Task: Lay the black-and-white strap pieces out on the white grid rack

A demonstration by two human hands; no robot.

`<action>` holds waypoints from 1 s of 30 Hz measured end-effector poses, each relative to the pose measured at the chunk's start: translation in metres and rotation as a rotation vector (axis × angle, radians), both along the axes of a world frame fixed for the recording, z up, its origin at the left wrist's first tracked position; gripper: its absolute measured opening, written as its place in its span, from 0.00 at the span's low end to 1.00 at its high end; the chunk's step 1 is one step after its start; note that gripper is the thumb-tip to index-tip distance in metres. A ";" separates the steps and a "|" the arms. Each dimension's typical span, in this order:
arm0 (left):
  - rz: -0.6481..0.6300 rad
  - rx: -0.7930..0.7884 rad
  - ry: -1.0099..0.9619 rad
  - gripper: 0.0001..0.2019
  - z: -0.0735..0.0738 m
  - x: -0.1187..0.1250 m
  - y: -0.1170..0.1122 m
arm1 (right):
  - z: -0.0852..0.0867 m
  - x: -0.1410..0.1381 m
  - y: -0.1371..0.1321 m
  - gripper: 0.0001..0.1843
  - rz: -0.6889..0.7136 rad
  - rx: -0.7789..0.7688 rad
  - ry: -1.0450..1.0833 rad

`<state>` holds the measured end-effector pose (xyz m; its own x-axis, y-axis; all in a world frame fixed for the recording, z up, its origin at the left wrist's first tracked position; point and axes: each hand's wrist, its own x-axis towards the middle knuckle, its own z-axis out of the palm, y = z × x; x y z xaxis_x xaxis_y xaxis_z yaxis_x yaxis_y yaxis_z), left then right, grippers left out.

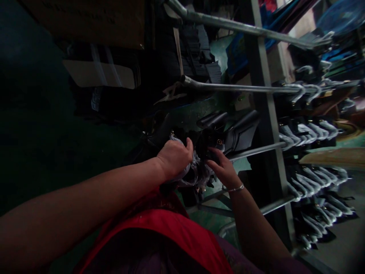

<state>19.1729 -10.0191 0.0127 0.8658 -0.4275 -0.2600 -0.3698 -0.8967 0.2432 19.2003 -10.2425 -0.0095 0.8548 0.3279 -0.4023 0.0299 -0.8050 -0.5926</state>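
Black leather bags (241,131) with gold-coloured fittings hang close together on a metal rod in front of me. Clear plastic film (195,169) wraps their handles. My left hand (175,158) is closed around a film-wrapped bag handle, its thumb pointing up. Just to the right, my right hand (224,165) has its thumb and fingers curled on the dark leather of a bag, below a gold buckle (219,142). The fingertips partly vanish into the shadow there. A thin bracelet (235,188) circles the right wrist.
Metal rods (228,88) stick out from an upright post (270,106). More bags with film-wrapped handles (319,177) hang beyond it at the right. Stacked dark panels (196,49) and a cardboard box (114,23) stand at the back. My red apron (168,224) fills the near edge.
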 end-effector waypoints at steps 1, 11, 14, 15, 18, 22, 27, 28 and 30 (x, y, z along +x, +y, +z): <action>0.007 0.017 -0.008 0.26 -0.001 0.001 -0.001 | 0.001 0.001 0.000 0.27 0.016 0.008 0.017; 0.049 0.128 0.047 0.26 0.005 -0.008 -0.020 | 0.003 0.008 0.001 0.25 0.078 -0.053 0.055; -0.035 0.187 0.013 0.25 0.023 -0.002 -0.029 | 0.001 0.009 -0.002 0.25 0.070 -0.026 0.081; -0.075 0.181 -0.038 0.24 0.027 0.000 -0.031 | 0.000 0.010 -0.003 0.24 0.067 -0.008 0.089; -0.282 0.029 -0.258 0.23 0.020 0.000 -0.034 | -0.004 0.012 -0.006 0.22 0.059 0.118 0.120; -0.389 -0.209 -0.320 0.20 -0.022 -0.007 -0.039 | -0.009 0.017 -0.010 0.19 0.043 0.259 0.165; -0.380 -0.324 -0.223 0.18 -0.062 -0.011 -0.052 | -0.008 0.022 -0.011 0.20 -0.036 0.268 0.220; -0.362 -0.332 -0.203 0.18 -0.065 -0.012 -0.054 | -0.007 0.023 -0.011 0.21 -0.066 0.272 0.240; -0.336 -0.354 -0.179 0.17 -0.067 -0.016 -0.056 | -0.005 0.024 -0.010 0.22 -0.115 0.265 0.277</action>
<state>19.1568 -10.0751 -0.0546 0.6832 -0.7246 0.0905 -0.6868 -0.5954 0.4169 19.2241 -10.2525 -0.0142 0.7631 0.3594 -0.5371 -0.2420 -0.6117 -0.7531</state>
